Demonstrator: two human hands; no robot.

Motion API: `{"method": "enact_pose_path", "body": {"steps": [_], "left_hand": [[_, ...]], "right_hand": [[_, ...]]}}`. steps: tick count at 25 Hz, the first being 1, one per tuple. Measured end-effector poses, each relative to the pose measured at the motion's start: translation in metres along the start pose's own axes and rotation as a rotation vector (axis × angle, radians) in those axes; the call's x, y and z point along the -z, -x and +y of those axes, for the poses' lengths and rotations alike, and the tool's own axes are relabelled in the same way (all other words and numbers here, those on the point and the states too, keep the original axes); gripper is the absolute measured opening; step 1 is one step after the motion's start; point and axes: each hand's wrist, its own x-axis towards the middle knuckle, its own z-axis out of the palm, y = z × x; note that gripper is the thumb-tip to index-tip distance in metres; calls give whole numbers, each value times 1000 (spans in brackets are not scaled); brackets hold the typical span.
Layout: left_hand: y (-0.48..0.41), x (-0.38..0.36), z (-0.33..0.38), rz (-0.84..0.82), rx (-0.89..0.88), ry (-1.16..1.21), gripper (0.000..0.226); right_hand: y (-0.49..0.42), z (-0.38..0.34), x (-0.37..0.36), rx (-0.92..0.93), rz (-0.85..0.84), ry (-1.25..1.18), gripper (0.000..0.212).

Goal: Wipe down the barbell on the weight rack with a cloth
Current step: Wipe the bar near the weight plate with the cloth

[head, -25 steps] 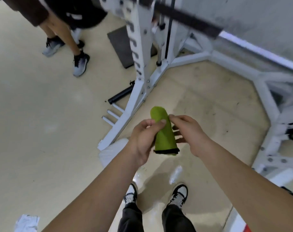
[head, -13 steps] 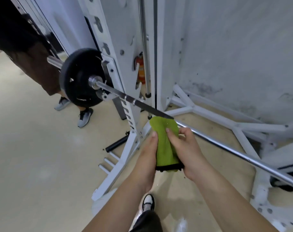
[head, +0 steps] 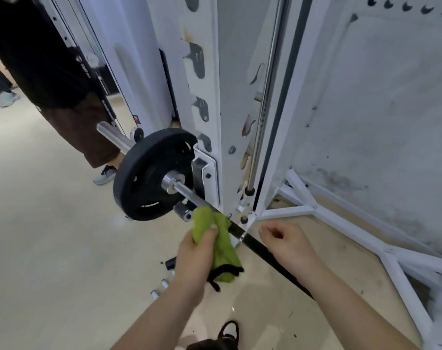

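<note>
A barbell (head: pixel 255 245) rests on the white weight rack (head: pixel 207 102), with a black weight plate (head: pixel 149 178) on its left sleeve. My left hand (head: pixel 197 256) grips a lime-green cloth (head: pixel 217 238) with a black edge, and the cloth's top is pressed against the bar just right of the plate. To the right, my right hand (head: pixel 288 243) hovers over the dark part of the bar with fingers loosely curled and nothing in them. My right forearm hides the bar's far end.
A person in dark shorts (head: pixel 71 117) stands at the left behind the plate. The rack's white base struts (head: pixel 346 223) spread over the beige floor at the right, next to a grey wall (head: pixel 379 109). Short pegs (head: pixel 161 286) stick out low by my left wrist.
My right hand has let go of the cloth and moved right. My left hand has carried the cloth up-left onto the bar near the plate. The view has tilted up and closer.
</note>
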Motion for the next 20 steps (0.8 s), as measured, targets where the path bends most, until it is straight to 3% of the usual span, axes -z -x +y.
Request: {"method": "enact_pose_path", "body": {"steps": [2, 5, 7, 8, 12, 14, 17, 20], "left_hand": [[-28, 10, 28, 62, -323, -236, 22], [-75, 9, 32, 156, -788, -899, 50], [-88, -6, 1, 102, -804, -1285, 60], [-89, -14, -18, 36, -779, -1357, 60], [-113, 1, -23, -119, -875, -1340, 58], [-132, 11, -9, -34, -931, -1422, 65], [-109, -7, -29, 9, -790, -1266, 59], [-99, -6, -43, -199, -1038, -1242, 55]], "right_hand": [[-18, -6, -7, -3, -7, 10, 18], [-42, -16, -21, 21, -18, 103, 9], [-54, -15, -32, 8, -61, 193, 13], [-58, -12, -37, 7, -84, 238, 18], [-62, -5, -44, -24, -164, 395, 29], [-62, -5, -44, -18, -154, 444, 26], [-58, -6, -48, -34, -123, 445, 18], [-56, -4, -51, -65, -75, 426, 21]]}}
